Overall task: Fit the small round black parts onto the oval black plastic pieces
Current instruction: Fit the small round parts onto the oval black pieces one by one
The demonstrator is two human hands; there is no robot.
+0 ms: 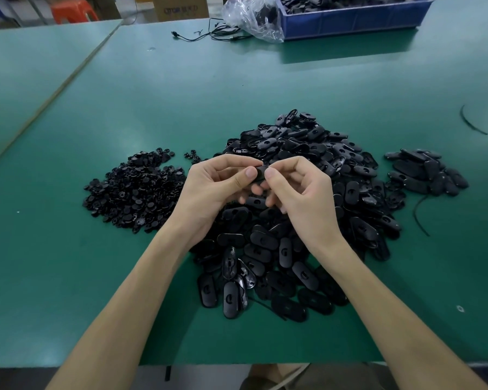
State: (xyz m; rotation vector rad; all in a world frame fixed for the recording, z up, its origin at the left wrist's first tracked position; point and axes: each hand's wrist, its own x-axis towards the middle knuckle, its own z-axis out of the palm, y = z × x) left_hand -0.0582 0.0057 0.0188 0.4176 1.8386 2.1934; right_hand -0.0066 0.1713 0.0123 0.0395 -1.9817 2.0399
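**Both hands pinch one oval piece above the heap**

We hold our left hand [212, 190] and right hand [299, 192] close together, thumbs almost meeting, just above the big heap of oval pieces [293, 153]. Between them sits one black oval piece [261, 173], lifted clear of the heap. Our left thumb [250, 173] presses on its left end and our right thumb [271, 173] on its right end, while the forefingers curl over its top edge from behind. The other fingers of both hands are bent loosely inward beneath the piece, and a few fingertips show under it. We cannot tell whether a round part sits in the piece, as the thumbs cover most of it.

The heap of small round parts [135, 190] lies on the green table [181, 94] just left of our left hand, not touched by it. A smaller stack of oval pieces [426, 173] lies to the right of the big heap. At the far edge stands a blue bin [350, 23] filled with black parts, with a crumpled clear bag [251, 21] against it and a black cable [209, 35] beside the bag.
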